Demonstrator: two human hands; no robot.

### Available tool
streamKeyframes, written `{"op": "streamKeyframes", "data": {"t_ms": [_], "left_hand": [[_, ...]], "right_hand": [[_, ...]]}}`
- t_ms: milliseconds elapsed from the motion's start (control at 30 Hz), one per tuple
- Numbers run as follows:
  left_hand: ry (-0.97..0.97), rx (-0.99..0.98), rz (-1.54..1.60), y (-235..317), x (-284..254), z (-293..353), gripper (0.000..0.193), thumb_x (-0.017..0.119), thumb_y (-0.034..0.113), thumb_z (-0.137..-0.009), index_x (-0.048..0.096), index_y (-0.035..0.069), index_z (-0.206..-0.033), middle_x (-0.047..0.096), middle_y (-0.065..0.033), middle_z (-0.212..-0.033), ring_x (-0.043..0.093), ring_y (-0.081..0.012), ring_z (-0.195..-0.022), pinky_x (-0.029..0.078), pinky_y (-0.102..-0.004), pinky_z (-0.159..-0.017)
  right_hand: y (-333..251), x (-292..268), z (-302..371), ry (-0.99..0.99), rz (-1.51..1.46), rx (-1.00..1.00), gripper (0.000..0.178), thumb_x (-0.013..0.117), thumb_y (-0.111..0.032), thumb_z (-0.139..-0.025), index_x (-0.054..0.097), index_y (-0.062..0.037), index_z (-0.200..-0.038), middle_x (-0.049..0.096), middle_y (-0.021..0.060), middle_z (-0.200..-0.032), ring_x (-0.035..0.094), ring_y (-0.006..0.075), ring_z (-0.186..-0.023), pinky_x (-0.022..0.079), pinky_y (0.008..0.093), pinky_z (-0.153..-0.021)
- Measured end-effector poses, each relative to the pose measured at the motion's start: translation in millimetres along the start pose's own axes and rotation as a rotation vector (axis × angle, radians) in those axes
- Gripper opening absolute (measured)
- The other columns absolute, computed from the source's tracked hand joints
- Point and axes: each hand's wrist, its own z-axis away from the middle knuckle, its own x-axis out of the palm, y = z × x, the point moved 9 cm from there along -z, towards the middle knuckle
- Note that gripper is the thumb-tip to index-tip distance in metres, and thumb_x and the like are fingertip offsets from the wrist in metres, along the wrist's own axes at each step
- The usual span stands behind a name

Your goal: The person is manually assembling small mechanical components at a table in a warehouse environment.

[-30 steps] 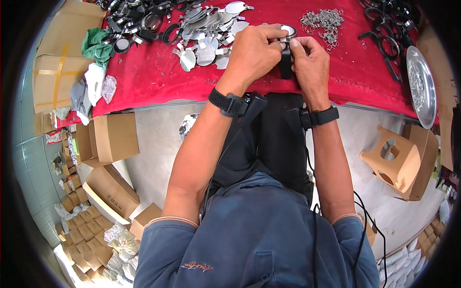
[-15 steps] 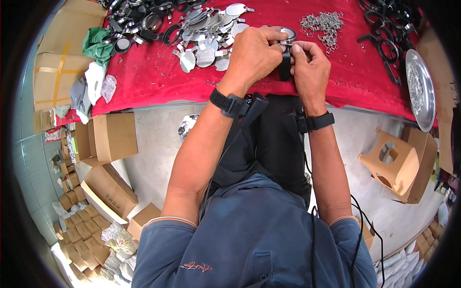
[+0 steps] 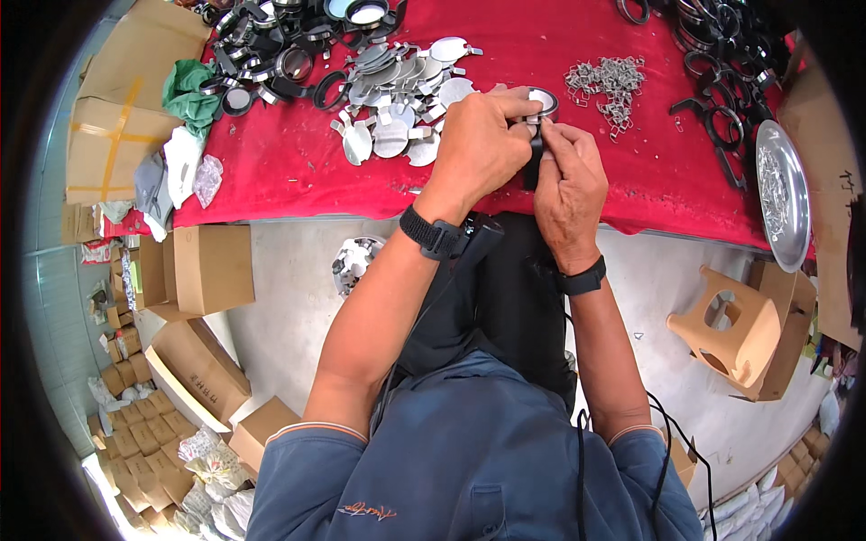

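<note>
Between my two hands is a black ring-shaped frame with a handle (image 3: 533, 169), and a shiny silver disc (image 3: 544, 100) sits in its round end. My left hand (image 3: 481, 142) is closed on the round end from the left, index finger and thumb at its rim. My right hand (image 3: 572, 191) is closed too, its fingertips pinching where the ring meets the handle. Whatever small part may be between those fingertips is hidden. Just left of my left hand lies a pile of flat silver discs with tabs (image 3: 391, 137). Small bent metal clips (image 3: 606, 86) are heaped beyond my right hand.
The table has a red cloth (image 3: 298, 171). Black ring frames are piled at the far left (image 3: 293, 63) and right (image 3: 724, 128). A round metal tray (image 3: 783, 194) of small parts sits at the right edge. A tan plastic stool (image 3: 729, 325) and cardboard boxes (image 3: 214, 269) stand on the floor.
My right hand has turned so more of its back shows, and its fingers have closed in at the ring's base. My left hand keeps its hold. The whole view has shifted slightly.
</note>
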Motion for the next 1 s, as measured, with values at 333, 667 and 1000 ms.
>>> {"op": "streamKeyframes", "data": {"t_ms": [333, 667, 1000], "left_hand": [[-0.010, 0.006, 0.005, -2.3, -1.2, -12.1, 0.034, 0.075, 0.008, -0.091, 0.083, 0.002, -0.124, 0.079, -0.0217, -0.134, 0.073, -0.0330, -0.133, 0.056, -0.0380, -0.113], [-0.029, -0.002, 0.024, -1.1, -4.8, -8.2, 0.037, 0.071, 0.007, -0.090, 0.083, 0.001, -0.125, 0.077, -0.0226, -0.139, 0.069, -0.0359, -0.138, 0.051, -0.0404, -0.119], [-0.226, 0.061, -0.031, 18.3, -7.4, 1.3, 0.064, 0.093, 0.018, -0.078, 0.076, 0.004, -0.137, 0.068, -0.0218, -0.153, 0.068, -0.0365, -0.135, 0.053, -0.0434, -0.117]], "right_hand": [[-20.5, -2.8, -15.1, -0.182, 0.285, -0.125, 0.040, 0.065, 0.001, -0.097, 0.069, 0.0006, -0.136, 0.069, 0.0200, -0.125, 0.073, 0.0405, -0.108, 0.061, 0.0484, -0.091], [61.5, -218.7, -87.6, 0.013, 1.024, -0.118, 0.028, 0.079, -0.007, -0.089, 0.076, -0.0017, -0.117, 0.077, 0.0211, -0.102, 0.073, 0.0438, -0.100, 0.059, 0.0527, -0.090], [94.7, -221.9, -70.4, -0.165, 1.152, -0.104, 0.024, 0.076, -0.004, -0.089, 0.080, -0.0063, -0.112, 0.076, 0.0163, -0.101, 0.070, 0.0389, -0.100, 0.058, 0.0515, -0.089]]}}
